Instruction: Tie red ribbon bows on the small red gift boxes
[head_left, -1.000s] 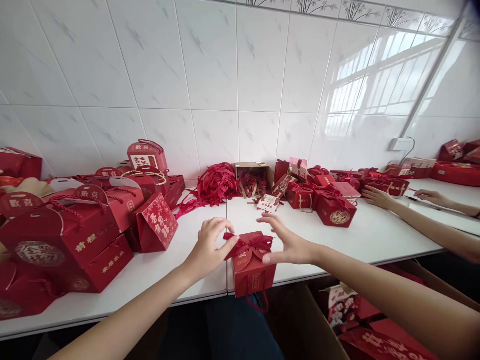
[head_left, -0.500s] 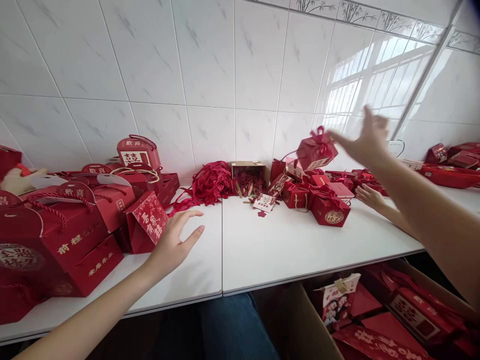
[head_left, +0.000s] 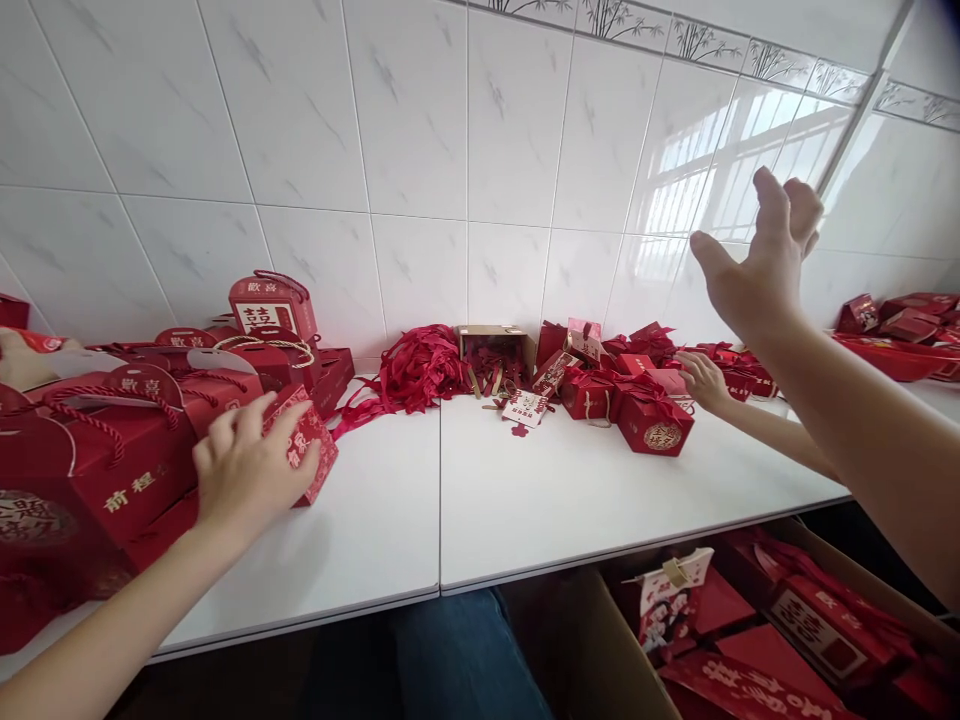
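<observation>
My left hand (head_left: 251, 465) is closed over the top of a small red gift box (head_left: 319, 460) with a flowered panel. My fingers hide much of it. Directly to its left stand large red handled gift boxes (head_left: 127, 490) with rope handles. My right hand (head_left: 765, 265) is raised in the air on the right, fingers apart, holding nothing. Below and left of it lies a pile of red gift boxes with ribbon bows, the nearest being a box with a round gold emblem (head_left: 656, 435).
A heap of red ribbons (head_left: 424, 370) and an open carton of small tags (head_left: 495, 332) stand by the tiled wall. A co-worker's hand (head_left: 705, 380) reaches toward the pile; another person's hand (head_left: 26, 362) shows far left. A cardboard box (head_left: 637, 650) with red boxes stands below the table edge.
My left hand has moved left and closed on the small gift box. The ribboned box that was in the air by my right hand is no longer there; my right hand has risen.
</observation>
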